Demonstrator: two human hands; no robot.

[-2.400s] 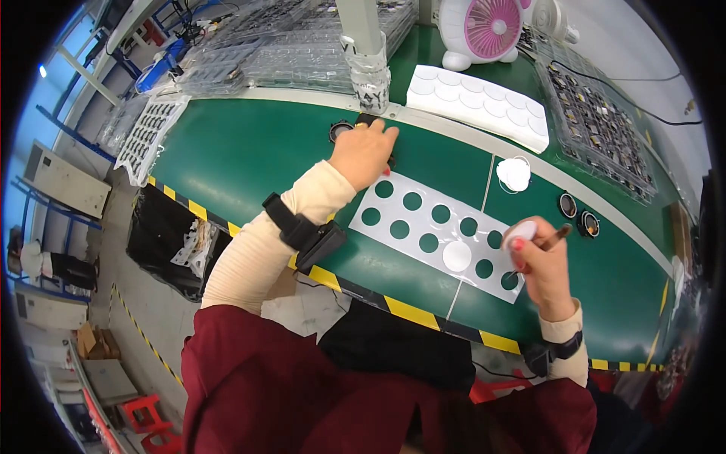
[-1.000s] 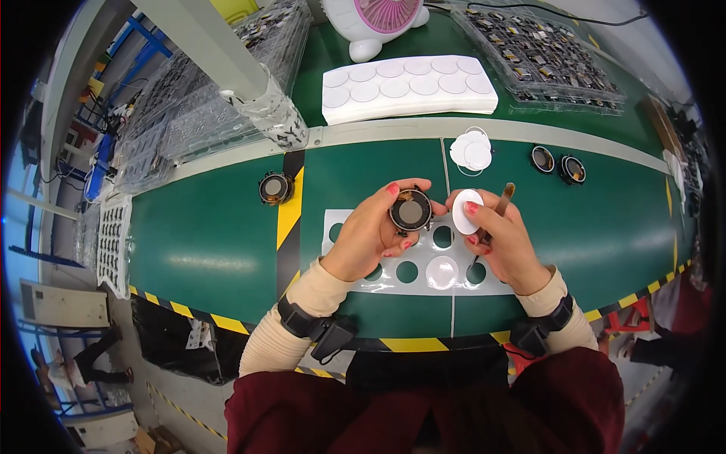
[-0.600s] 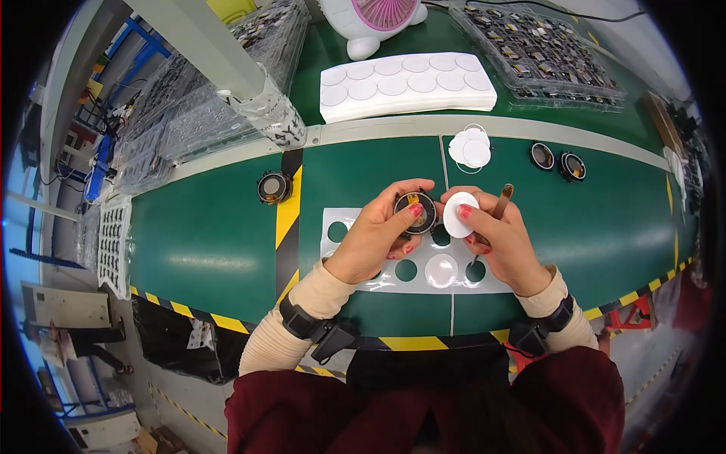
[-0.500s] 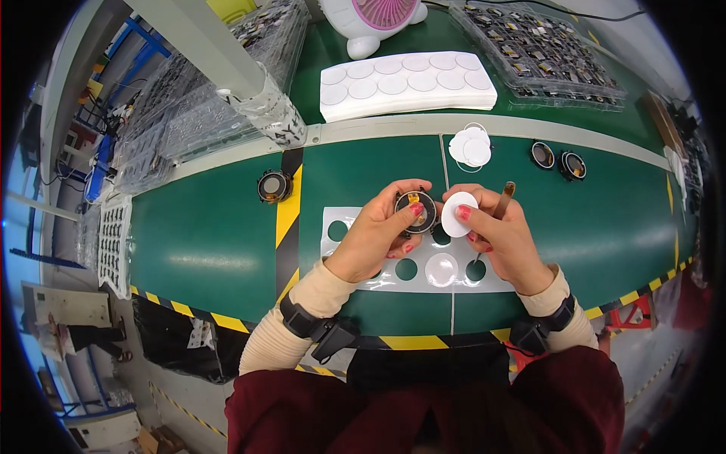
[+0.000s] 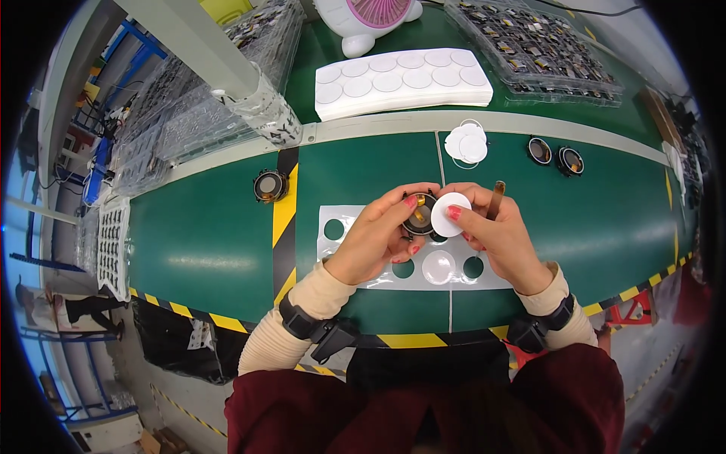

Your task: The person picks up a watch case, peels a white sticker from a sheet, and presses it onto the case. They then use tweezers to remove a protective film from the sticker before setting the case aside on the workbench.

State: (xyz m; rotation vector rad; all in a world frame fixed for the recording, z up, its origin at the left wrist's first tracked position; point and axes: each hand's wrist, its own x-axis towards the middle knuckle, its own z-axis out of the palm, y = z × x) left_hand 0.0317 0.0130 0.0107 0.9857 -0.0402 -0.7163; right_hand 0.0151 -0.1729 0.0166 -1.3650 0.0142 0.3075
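Note:
My left hand (image 5: pixel 374 240) holds a small round black speaker part (image 5: pixel 418 215) above a white backing sheet (image 5: pixel 340 246) punched with round holes. My right hand (image 5: pixel 499 234) pinches a white round sticker disc (image 5: pixel 451 214) right beside the speaker part, touching its edge, and also carries a thin brown-tipped stick (image 5: pixel 497 198) between its fingers. One white disc (image 5: pixel 439 266) still sits in the sheet under my hands.
Another black speaker (image 5: pixel 269 185) lies on the green bench to the left. Two more speakers (image 5: pixel 554 155) and a small pile of white discs (image 5: pixel 466 142) lie beyond. A stack of white disc sheets (image 5: pixel 401 82), a pink fan (image 5: pixel 370 19) and parts trays (image 5: pixel 541 49) stand at the back.
My left hand fetched a speaker part from the far left and brought it over the sheet. My right hand lifted a white disc and moved it against the speaker.

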